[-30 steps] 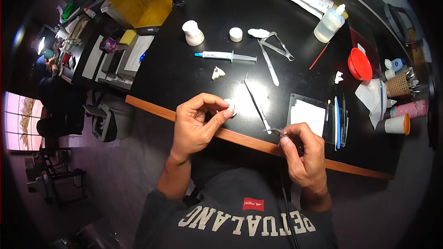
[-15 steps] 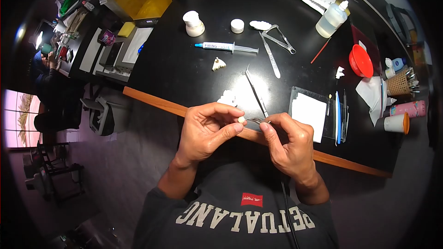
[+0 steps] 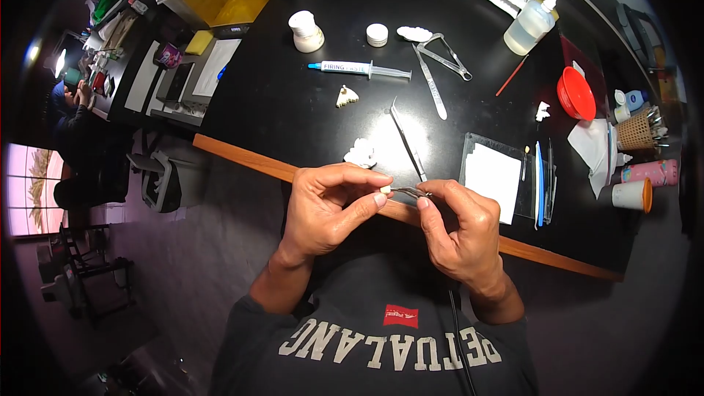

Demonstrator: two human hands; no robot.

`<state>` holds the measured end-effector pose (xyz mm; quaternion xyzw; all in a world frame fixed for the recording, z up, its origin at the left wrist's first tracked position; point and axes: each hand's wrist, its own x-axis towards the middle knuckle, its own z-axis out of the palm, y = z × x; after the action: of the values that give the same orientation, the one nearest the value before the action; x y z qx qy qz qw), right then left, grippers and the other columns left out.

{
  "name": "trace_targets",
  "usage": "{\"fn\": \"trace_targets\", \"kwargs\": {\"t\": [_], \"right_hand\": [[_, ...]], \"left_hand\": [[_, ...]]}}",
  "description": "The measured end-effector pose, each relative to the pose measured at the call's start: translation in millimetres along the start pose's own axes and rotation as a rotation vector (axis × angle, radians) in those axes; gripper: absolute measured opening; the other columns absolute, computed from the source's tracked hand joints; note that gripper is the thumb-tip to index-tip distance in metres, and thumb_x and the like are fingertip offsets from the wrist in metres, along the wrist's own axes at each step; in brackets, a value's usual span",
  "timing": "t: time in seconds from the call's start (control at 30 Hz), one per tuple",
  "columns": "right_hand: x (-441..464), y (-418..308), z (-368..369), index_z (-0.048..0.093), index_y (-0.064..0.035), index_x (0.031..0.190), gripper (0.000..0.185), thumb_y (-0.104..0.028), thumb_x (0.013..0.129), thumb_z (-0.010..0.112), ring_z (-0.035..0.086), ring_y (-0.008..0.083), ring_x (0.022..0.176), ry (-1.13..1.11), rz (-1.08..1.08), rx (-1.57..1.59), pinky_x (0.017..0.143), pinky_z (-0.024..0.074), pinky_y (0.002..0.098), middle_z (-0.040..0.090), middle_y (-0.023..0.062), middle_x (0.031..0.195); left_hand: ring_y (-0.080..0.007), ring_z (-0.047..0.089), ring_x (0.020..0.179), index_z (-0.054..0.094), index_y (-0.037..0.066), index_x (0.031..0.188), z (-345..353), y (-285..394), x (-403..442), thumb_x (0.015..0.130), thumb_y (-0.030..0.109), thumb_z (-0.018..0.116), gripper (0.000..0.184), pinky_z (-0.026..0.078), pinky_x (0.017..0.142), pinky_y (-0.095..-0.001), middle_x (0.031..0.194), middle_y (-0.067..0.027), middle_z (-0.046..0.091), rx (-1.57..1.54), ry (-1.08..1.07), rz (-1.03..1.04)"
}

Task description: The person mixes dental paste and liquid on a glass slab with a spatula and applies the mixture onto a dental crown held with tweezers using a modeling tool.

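Here, left hand [image 3: 323, 211] pinches small pale piece [image 3: 385, 189]; right hand [image 3: 463, 229] pinches curved metal tool [image 3: 408, 191].

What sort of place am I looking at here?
Probably a dental lab workbench: a syringe labelled FIRING PASTE lies on the black table near a cream-coloured, tooth-like piece, and the left hand pinches a small pale piece.

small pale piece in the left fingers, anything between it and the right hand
Only the thin metal tool pinched in the right hand; it spans the gap toward the small pale piece. Nothing else visible stands between them. Whether its tip touches the piece is too small to tell.
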<state>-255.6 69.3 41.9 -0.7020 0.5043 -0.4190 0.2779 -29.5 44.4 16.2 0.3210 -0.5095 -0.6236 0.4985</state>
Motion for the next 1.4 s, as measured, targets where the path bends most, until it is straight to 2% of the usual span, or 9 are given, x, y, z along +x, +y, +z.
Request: {"fn": "trace_targets", "kwargs": {"t": [0.2, 0.53, 0.9, 1.0, 1.2, 1.4], "right_hand": [[0.1, -0.6, -0.5, 0.076, 0.003, 0.102, 0.009, -0.002, 0.095, 0.079, 0.075, 0.0282, 0.064, 0.003, -0.035, -0.031, 0.056, 0.0545, 0.0354, 0.076, 0.0171, 0.081], [-2.1, 2.5, 2.1, 0.076, 0.0033, 0.106, 0.013, 0.0, 0.093, 0.075, 0.072, 0.0265, 0.059, 0.021, -0.067, -0.058, 0.053, 0.0532, 0.0356, 0.074, 0.0169, 0.079], [-2.9, -1.2, 1.6, 0.079, 0.0035, 0.106, 0.014, -0.004, 0.095, 0.081, 0.066, 0.0234, 0.054, 0.0, -0.055, -0.107, 0.049, 0.0479, 0.036, 0.071, 0.014, 0.075], [-4.0, -0.2, 3.0, 0.079, 0.0036, 0.107, 0.014, -0.004, 0.095, 0.081, 0.066, 0.023, 0.054, 0.017, -0.059, -0.11, 0.049, 0.0475, 0.0359, 0.071, 0.0137, 0.074], [-5.4, 3.1, 4.1, 0.08, 0.0015, 0.106, 0.021, -0.012, 0.093, 0.088, 0.066, 0.0213, 0.053, 0.044, -0.091, -0.153, 0.049, 0.0466, 0.0349, 0.072, 0.0117, 0.071], [-4.1, 4.2, -1.7, 0.082, -0.0013, 0.103, 0.028, -0.022, 0.088, 0.093, 0.067, 0.0205, 0.053, 0.055, -0.113, -0.196, 0.049, 0.0466, 0.0336, 0.072, 0.01, 0.068]], "left_hand": [[-0.0119, 0.074, 0.097, 0.081, -0.006, 0.114, 1.1, 0.7, -0.2, 0.094, -0.013, 0.075, 0.022, 0.059, 0.084, -0.0247, 0.107, -0.013, 0.078, 0.06, 0.002, 0.017], [-0.0124, 0.075, 0.096, 0.082, -0.006, 0.114, -2.2, 2.9, 0.0, 0.093, -0.014, 0.074, 0.023, 0.059, 0.085, -0.0245, 0.106, -0.0128, 0.078, 0.118, -0.004, 0.006], [-0.01, 0.074, 0.092, 0.083, -0.004, 0.112, -2.1, 5.2, -0.8, 0.093, -0.011, 0.076, 0.021, 0.058, 0.08, -0.0224, 0.104, -0.0112, 0.079, 0.172, 0.0, 0.008], [-0.0084, 0.073, 0.09, 0.081, -0.005, 0.116, -2.0, 3.7, -1.6, 0.092, -0.011, 0.076, 0.025, 0.057, 0.079, -0.0219, 0.101, -0.0097, 0.078, 0.171, 0.001, 0.004], [-0.0075, 0.072, 0.088, 0.065, -0.005, 0.132, -1.5, 1.1, -2.6, 0.091, -0.011, 0.076, 0.042, 0.056, 0.081, -0.0218, 0.095, -0.0067, 0.077, 0.099, 0.013, -0.018], [-0.0114, 0.077, 0.093, 0.065, -0.005, 0.129, -1.4, -0.3, -2.4, 0.087, -0.012, 0.076, 0.044, 0.058, 0.088, -0.0245, 0.094, -0.008, 0.077, 0.165, -0.052, 0.133]]}}
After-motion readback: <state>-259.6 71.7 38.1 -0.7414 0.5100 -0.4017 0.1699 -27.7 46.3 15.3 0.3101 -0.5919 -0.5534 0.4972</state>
